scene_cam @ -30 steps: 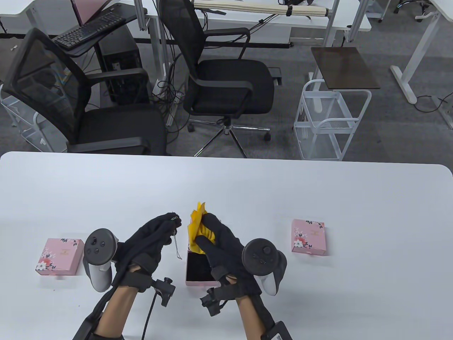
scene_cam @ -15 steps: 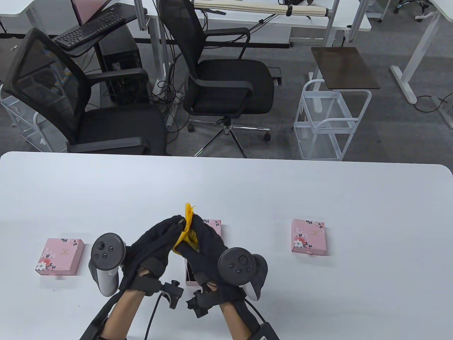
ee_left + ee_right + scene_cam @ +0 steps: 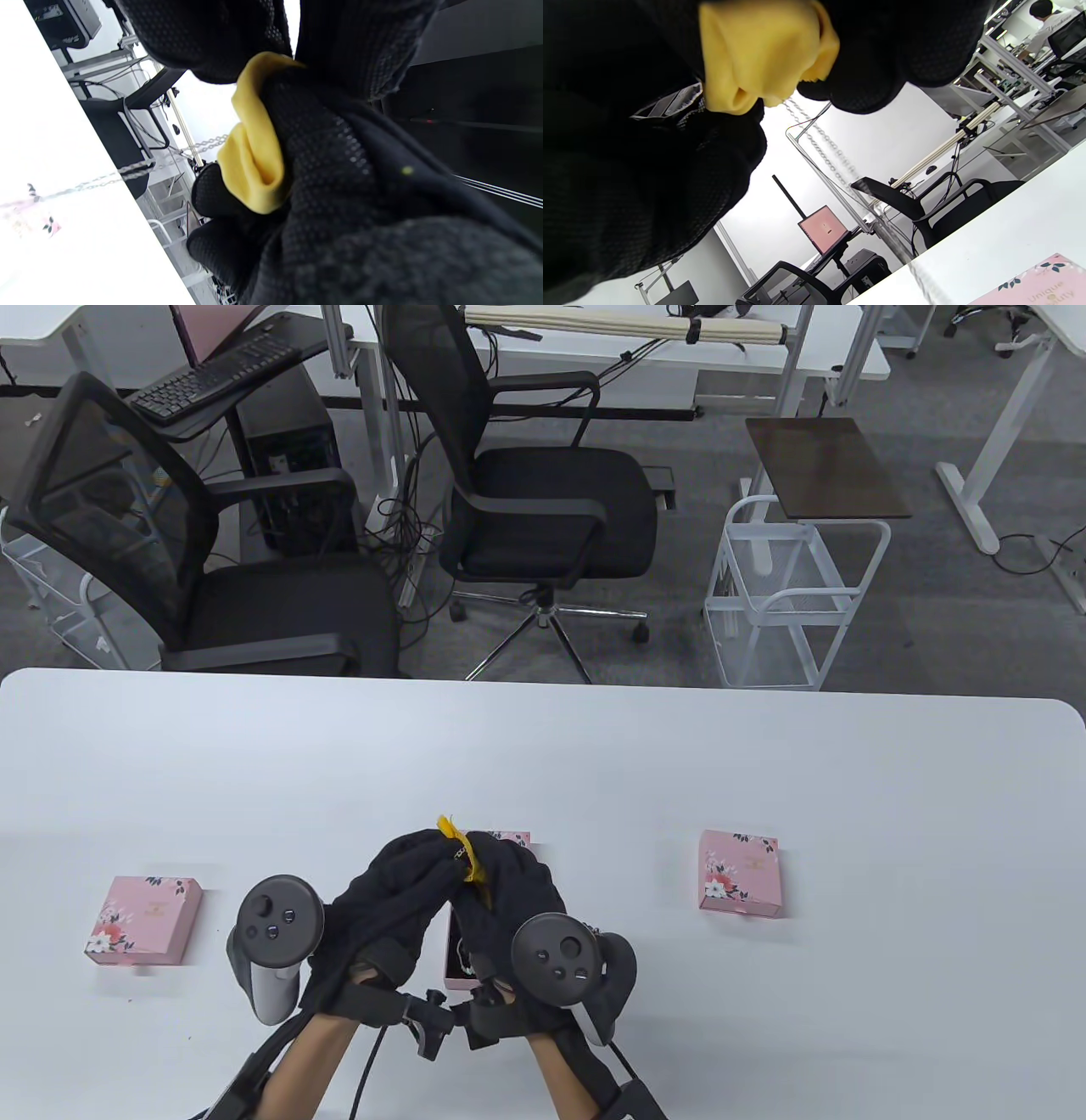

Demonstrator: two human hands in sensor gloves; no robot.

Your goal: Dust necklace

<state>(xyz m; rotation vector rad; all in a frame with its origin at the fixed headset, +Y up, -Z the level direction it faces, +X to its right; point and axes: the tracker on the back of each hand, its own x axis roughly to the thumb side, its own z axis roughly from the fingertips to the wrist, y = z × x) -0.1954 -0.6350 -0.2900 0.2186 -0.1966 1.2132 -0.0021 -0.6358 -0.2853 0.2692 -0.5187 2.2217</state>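
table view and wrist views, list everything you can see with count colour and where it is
necklace: 1, silver chain, hanging from the gloved fingers
cloth: 1, yellow, bunched between both hands
closed gift boxes: 2, pink floral, one at table left, one at right
open box: 1, pink with dark inside, under the hands
table: 1, white
office chairs: 2, black, behind the table
wire cart: 1, white, on the floor, right
keyboard: 1, black, far left desk
left hand: black glove, pinching the chain
right hand: black glove, gripping the cloth
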